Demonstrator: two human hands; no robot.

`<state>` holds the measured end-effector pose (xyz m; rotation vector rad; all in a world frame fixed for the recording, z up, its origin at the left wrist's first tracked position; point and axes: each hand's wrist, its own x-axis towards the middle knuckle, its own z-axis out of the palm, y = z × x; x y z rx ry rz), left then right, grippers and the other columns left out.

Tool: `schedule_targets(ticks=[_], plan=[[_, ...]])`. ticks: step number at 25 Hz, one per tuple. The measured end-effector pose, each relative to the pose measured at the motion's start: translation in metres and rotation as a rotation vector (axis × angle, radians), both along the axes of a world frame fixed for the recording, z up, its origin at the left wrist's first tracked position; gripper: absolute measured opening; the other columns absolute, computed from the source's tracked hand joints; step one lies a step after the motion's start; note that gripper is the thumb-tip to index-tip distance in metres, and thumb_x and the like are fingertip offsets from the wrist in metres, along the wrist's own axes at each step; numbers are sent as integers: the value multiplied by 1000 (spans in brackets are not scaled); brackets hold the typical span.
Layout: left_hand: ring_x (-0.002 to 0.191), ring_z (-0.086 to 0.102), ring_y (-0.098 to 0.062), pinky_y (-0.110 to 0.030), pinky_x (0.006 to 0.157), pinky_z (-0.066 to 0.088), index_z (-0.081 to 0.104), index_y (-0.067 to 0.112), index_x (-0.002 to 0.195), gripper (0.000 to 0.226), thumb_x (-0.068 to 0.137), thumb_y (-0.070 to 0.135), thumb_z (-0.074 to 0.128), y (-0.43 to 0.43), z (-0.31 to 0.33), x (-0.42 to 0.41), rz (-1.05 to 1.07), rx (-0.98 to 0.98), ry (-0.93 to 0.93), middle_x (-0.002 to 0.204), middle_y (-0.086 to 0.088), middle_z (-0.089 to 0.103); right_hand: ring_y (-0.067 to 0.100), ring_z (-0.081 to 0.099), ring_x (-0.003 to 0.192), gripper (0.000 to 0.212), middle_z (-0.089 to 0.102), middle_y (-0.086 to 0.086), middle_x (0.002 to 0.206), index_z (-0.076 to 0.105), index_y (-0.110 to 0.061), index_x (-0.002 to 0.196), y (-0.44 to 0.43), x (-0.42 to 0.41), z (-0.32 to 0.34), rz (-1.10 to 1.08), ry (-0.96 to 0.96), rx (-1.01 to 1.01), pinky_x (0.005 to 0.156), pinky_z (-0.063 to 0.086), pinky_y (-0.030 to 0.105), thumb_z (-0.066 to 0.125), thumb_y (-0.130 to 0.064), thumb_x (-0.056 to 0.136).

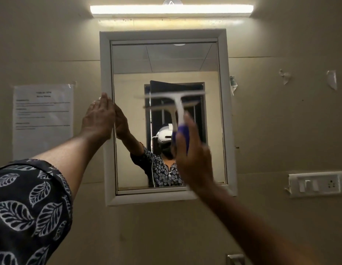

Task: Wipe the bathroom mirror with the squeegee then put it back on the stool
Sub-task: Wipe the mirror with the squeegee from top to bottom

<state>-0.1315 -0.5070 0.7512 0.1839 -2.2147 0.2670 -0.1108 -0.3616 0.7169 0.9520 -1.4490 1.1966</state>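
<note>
My left hand (98,119), fingers (106,101) flat, steadied the mirror (166,60) at nine o'clock; my right hand (193,150) gripped the squeegee (177,100) for wiping.

Bathroom: framed wall mirror (166,60), tube light (172,9) above.

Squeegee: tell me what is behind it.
Behind the squeegee is the mirror, showing the blade's own reflection and a dark doorway. The right hand grips the handle and covers the glass below; blur hides whether the blade touches.
</note>
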Motion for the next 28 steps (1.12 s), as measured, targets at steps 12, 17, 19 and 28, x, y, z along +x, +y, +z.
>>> schedule_targets(ticks=[12,17,19,28], plan=[[148,4,-32,-37,120,9,-1,1,151,102,77,-2,70,1,0,-1,14,-5,8,159,-18,-4,15,57,47,57,57,3,63,3,-24,146,98,-39,-3,-661,-81,141,46,55,33,34,-29,99],[147,6,-32,-37,120,9,3,0,151,94,81,-3,65,0,-1,-3,10,-28,37,159,-19,-2,14,55,55,60,61,6,75,-11,-31,142,85,-40,-133,-660,-146,156,50,53,31,29,-36,98],[147,8,-34,-39,120,11,3,-1,150,95,80,-3,67,0,-1,-3,15,-41,34,158,-21,0,9,52,49,64,63,6,76,-8,-31,142,79,-31,-174,-623,-195,156,43,48,21,37,-29,97],[147,7,-35,-40,120,11,1,-2,150,103,76,-1,72,3,0,3,-10,6,3,158,-21,-2,2,47,45,74,58,-2,61,9,-33,145,61,29,-235,-499,-483,189,50,41,7,58,-28,89]])
